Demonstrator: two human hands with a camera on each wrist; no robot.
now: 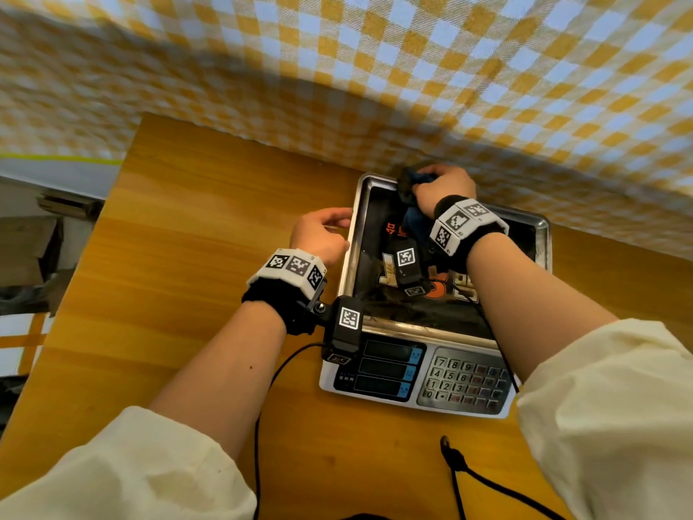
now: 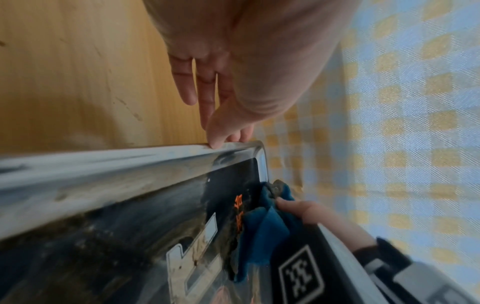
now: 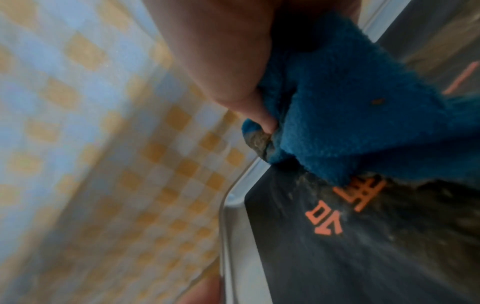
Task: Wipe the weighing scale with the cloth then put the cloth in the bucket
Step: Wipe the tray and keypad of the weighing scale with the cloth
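The weighing scale (image 1: 420, 373) stands on a wooden table, with its keypad and displays toward me. Its steel tray (image 1: 352, 253) has a dark printed sheet with orange characters and grime inside. My right hand (image 1: 442, 185) grips a bunched blue cloth (image 1: 414, 215) against the tray's far left corner. In the right wrist view the cloth (image 3: 350, 107) looks soiled at its tip under my right hand (image 3: 259, 115). My left hand (image 1: 326, 228) is at the tray's left rim. In the left wrist view its thumb tip (image 2: 217, 142) rests on the rim and the other fingers are straight. No bucket is in view.
A yellow and blue checked fabric (image 1: 375, 69) hangs right behind the scale. The wooden table (image 1: 187, 257) stretches left of the scale to an edge, with dark clutter (image 1: 33, 257) beyond it. Black cables (image 1: 461, 471) lie on the table near me.
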